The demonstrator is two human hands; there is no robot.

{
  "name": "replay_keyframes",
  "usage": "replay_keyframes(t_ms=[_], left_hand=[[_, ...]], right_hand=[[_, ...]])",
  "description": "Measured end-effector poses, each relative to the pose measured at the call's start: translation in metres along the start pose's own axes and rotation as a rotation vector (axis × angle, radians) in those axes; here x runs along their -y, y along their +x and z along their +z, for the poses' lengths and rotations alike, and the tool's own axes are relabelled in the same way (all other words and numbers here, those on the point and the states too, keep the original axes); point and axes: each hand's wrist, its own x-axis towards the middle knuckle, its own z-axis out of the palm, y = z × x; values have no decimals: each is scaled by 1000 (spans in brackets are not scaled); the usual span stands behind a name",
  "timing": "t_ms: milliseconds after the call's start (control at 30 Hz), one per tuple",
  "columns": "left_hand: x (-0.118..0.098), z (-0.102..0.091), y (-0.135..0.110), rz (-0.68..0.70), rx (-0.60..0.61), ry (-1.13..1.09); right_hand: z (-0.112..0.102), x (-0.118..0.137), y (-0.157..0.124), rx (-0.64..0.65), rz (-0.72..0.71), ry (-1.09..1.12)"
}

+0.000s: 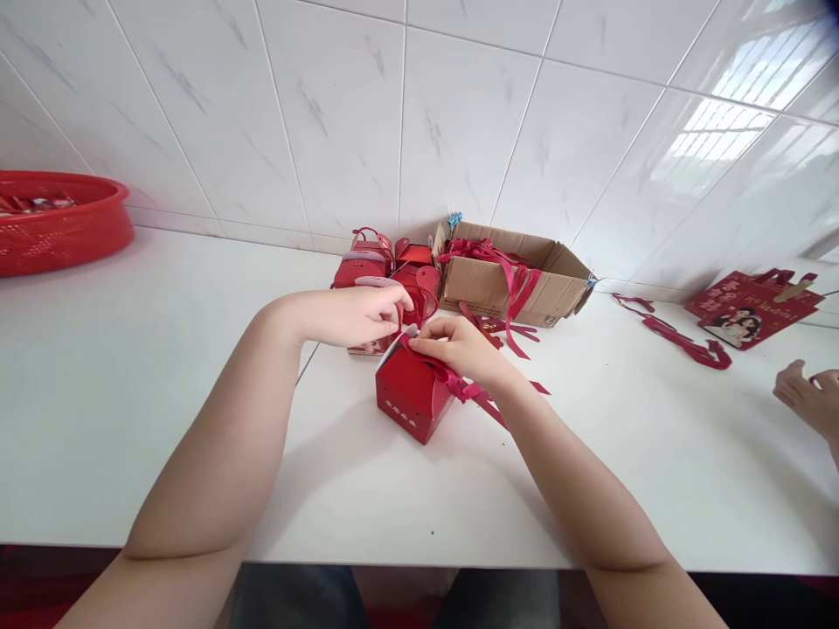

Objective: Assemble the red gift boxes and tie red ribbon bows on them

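A red gift box (407,400) with gold characters and a peaked top stands upright on the white table in front of me. My right hand (459,348) is closed at its top edge, pinching a dark red ribbon (454,381) whose tails hang over the box's right side. Just left of the peak, my left hand (367,314) hovers with fingers bent and thumb apart; I see nothing held in it. Behind that hand, several red boxes (362,267) with cord handles are grouped, partly hidden by it.
A cardboard box (511,286) with ribbons (515,297) spilling out stands against the tiled wall. At far left is a red basket (72,231). To the right lie a loose ribbon (685,342), a red printed bag (753,307) and another person's hand (809,395).
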Motion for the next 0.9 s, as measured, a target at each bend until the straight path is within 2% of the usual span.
replay_keyframes(t_ms=[67, 167, 267, 367, 467, 567, 700, 900], left_hand=[[1, 0, 2, -8, 14, -54], [1, 0, 2, 3, -85, -70], [-2, -2, -4, 65, -261, -142], [-7, -4, -10, 194, -442, -356], [-13, -4, -16, 340, -659, -616], [-18, -4, -20, 468, -866, -778], [-23, -5, -28, 539, -1065, -789], [-28, -8, -42, 519, -1188, -716]], right_hand=[[0, 0, 0, -4, -3, -10], [-2, 2, -1, -24, 8, -34], [-7, 5, -2, -90, -24, -18], [-16, 9, -4, -170, -72, 11], [-28, 14, -12, -123, -58, -31], [-33, 19, -22, -43, -90, -179], [-22, 23, -31, -26, -139, -458], [5, 23, -25, -49, -18, -692]])
